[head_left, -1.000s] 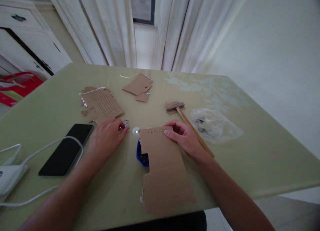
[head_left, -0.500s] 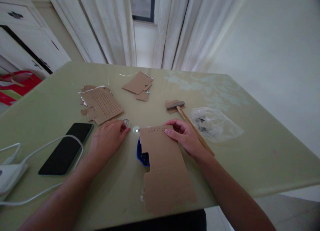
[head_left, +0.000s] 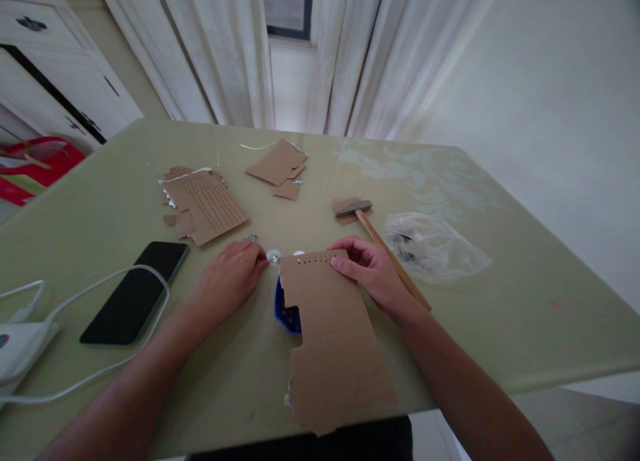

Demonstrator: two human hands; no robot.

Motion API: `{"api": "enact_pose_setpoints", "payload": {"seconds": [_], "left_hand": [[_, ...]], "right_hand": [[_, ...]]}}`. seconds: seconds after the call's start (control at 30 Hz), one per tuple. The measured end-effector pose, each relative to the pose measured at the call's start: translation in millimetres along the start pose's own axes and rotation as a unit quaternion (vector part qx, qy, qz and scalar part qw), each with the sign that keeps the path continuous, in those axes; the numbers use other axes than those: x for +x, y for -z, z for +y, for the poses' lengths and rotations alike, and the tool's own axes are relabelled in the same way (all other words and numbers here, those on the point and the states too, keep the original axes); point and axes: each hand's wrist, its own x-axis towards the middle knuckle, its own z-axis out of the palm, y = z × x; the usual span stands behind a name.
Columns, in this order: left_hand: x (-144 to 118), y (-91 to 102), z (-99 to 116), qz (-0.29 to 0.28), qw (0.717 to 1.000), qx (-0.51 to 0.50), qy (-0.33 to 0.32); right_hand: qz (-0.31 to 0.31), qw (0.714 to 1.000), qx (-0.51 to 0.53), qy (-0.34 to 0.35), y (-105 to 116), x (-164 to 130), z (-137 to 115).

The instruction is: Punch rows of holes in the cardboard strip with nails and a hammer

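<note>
A flat brown cardboard piece [head_left: 340,341] with a row of small holes along its far edge lies before me. My right hand [head_left: 367,268] grips its far right corner, thumb on top and fingers beneath. My left hand [head_left: 240,264] is closed in a pinch just left of the cardboard's far left corner. A thin metal nail [head_left: 273,258] seems to stick out from its fingertips, largely hidden. Several nails [head_left: 253,238] show just beyond the left knuckles. Under the cardboard, a blue object [head_left: 287,309] is partly visible.
A hammer [head_left: 383,244] lies right of my right hand, beside a clear plastic bag [head_left: 433,248]. Punched cardboard [head_left: 205,208] and cardboard scraps [head_left: 277,164] lie farther back. At left are a phone [head_left: 134,294] and a white cable [head_left: 90,291].
My left hand has moved right, away from the nails and up to the cardboard's left corner. My right hand keeps its hold. The view has shifted slightly.
</note>
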Motion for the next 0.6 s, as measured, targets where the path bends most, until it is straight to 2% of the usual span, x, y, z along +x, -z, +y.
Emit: {"api": "enact_pose_setpoints", "payload": {"seconds": [0.07, 0.17, 0.27, 0.33, 0.47, 0.6], "left_hand": [[0.6, 0.0, 1.2, 0.02, 1.0, -0.01, 0.0], [2.4, 5.8, 4.2, 0.083, 0.993, -0.073, 0.042], [1.3, 16.2, 11.1, 0.16, 0.968, -0.188, 0.041], [-2.1, 22.0, 18.3, 0.188, 0.94, -0.284, 0.033], [-8.5, 22.3, 33.3, 0.177, 0.88, -0.441, 0.03], [-6.7, 11.5, 40.3, 0.165, 0.854, -0.494, 0.005]], "right_hand": [[0.0, 1.0, -0.002, 0.0, -0.1, -0.5, -0.9], [-0.001, 1.0, -0.002, 0.001, -0.6, -0.5, -1.6], [-0.001, 1.0, -0.001, 0.001, -1.6, 0.5, -0.1], [0.009, 1.0, -0.013, 0.006, -2.4, 1.3, 1.9], [0.044, 0.998, -0.031, 0.025, -3.5, 1.5, 3.8], [0.071, 0.997, -0.015, 0.005, -4.5, -0.5, -0.4]]}}
